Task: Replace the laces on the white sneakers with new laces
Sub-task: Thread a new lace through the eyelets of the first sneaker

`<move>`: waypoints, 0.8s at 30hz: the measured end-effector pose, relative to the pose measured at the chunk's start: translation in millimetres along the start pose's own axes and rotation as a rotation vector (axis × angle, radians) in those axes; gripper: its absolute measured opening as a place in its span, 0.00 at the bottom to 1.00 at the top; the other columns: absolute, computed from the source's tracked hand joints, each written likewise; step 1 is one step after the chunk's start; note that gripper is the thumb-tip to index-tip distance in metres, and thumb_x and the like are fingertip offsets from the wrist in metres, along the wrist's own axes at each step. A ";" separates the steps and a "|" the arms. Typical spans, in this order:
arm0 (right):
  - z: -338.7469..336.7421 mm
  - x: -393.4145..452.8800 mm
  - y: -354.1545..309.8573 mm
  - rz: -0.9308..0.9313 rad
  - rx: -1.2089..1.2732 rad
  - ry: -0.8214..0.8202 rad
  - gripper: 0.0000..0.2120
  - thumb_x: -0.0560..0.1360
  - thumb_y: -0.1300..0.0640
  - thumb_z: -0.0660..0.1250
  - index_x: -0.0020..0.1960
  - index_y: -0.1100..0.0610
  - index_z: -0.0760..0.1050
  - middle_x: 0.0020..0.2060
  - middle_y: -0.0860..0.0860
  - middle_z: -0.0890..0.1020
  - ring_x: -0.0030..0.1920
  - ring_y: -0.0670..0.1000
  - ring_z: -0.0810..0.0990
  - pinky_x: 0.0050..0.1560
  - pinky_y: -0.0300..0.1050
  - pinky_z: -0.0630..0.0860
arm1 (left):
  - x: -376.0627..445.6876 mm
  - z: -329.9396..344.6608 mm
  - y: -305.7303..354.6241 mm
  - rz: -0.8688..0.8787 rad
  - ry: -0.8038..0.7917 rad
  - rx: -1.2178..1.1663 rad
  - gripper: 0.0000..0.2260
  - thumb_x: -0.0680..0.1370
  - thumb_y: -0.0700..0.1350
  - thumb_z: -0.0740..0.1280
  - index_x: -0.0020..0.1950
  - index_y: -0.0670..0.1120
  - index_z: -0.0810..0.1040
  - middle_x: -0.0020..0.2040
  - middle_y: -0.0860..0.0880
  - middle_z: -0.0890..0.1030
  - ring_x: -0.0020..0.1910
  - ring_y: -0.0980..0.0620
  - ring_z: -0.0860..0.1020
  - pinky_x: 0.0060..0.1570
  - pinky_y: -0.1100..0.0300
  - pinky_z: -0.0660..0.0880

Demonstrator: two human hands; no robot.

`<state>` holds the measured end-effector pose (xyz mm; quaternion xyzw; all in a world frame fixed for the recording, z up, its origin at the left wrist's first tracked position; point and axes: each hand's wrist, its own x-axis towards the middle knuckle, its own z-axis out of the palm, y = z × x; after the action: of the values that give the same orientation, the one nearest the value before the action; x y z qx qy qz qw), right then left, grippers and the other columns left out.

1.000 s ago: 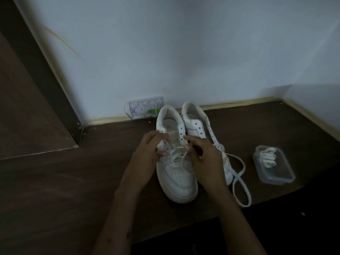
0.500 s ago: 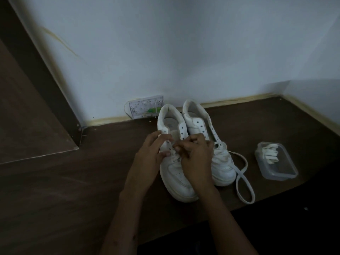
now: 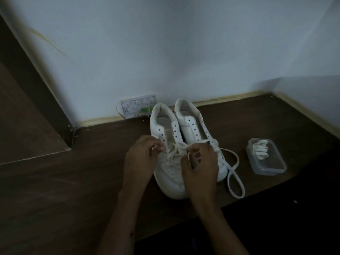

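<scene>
Two white sneakers stand side by side on the dark wooden table, toes toward me. The left sneaker has a white lace through its lower eyelets only. My left hand pinches one end of that lace at the shoe's left side. My right hand pinches the other part of the lace over the tongue. The right sneaker is partly hidden behind my right hand. Its loose lace trails in a loop on the table to the right.
A clear plastic box holding folded white laces sits at the right. A small white patterned packet leans against the wall behind the shoes. The table's front edge runs just below the shoes. A raised wooden panel is at the left.
Both hands have shifted slightly apart on the left sneaker, drawing the lace out across its tongue. The sneakers and box have not moved.
</scene>
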<state>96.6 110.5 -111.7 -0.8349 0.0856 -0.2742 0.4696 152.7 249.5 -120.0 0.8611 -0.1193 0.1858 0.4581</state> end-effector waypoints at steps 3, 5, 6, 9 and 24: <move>-2.1 -21.7 7.9 0.001 -0.120 -0.088 0.18 0.67 0.44 0.72 0.51 0.50 0.71 0.49 0.41 0.71 0.52 0.44 0.71 0.51 0.39 0.73 | -0.7 -3.1 -2.3 -0.054 0.035 0.063 0.05 0.77 0.39 0.68 0.46 0.50 0.78 0.47 0.60 0.75 0.45 0.66 0.75 0.45 0.74 0.68; -0.9 -29.7 11.7 0.011 -0.203 -0.143 0.30 0.65 0.33 0.69 0.57 0.52 0.69 0.54 0.43 0.69 0.56 0.42 0.68 0.56 0.38 0.70 | 1.0 -10.8 -10.3 -0.119 0.156 0.084 0.06 0.78 0.38 0.65 0.49 0.49 0.75 0.47 0.57 0.73 0.46 0.61 0.75 0.47 0.66 0.70; 0.4 -32.5 11.2 0.040 -0.200 -0.179 0.34 0.65 0.31 0.68 0.61 0.52 0.69 0.57 0.44 0.69 0.58 0.42 0.67 0.59 0.39 0.69 | 2.8 -17.1 -15.2 -0.169 0.230 0.097 0.06 0.78 0.37 0.64 0.50 0.48 0.75 0.48 0.55 0.73 0.47 0.55 0.75 0.46 0.61 0.69; 4.6 -38.3 10.3 0.017 -0.125 -0.287 0.34 0.73 0.34 0.65 0.71 0.52 0.65 0.67 0.44 0.66 0.68 0.39 0.62 0.69 0.35 0.62 | 3.8 -34.2 -25.4 -0.366 0.305 0.162 0.04 0.79 0.37 0.64 0.53 0.44 0.75 0.51 0.50 0.73 0.50 0.53 0.71 0.47 0.60 0.64; 31.9 -41.0 9.7 -0.037 -0.108 -0.373 0.43 0.76 0.39 0.62 0.78 0.52 0.40 0.77 0.47 0.46 0.75 0.38 0.42 0.73 0.34 0.46 | 4.7 -28.3 -15.0 -0.257 0.159 0.149 0.05 0.78 0.40 0.67 0.50 0.49 0.80 0.48 0.54 0.80 0.46 0.60 0.76 0.45 0.73 0.66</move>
<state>80.7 145.1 -148.3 -0.8967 -0.0035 -0.1181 0.4267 156.7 281.1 -114.6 0.8834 0.0425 0.2017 0.4207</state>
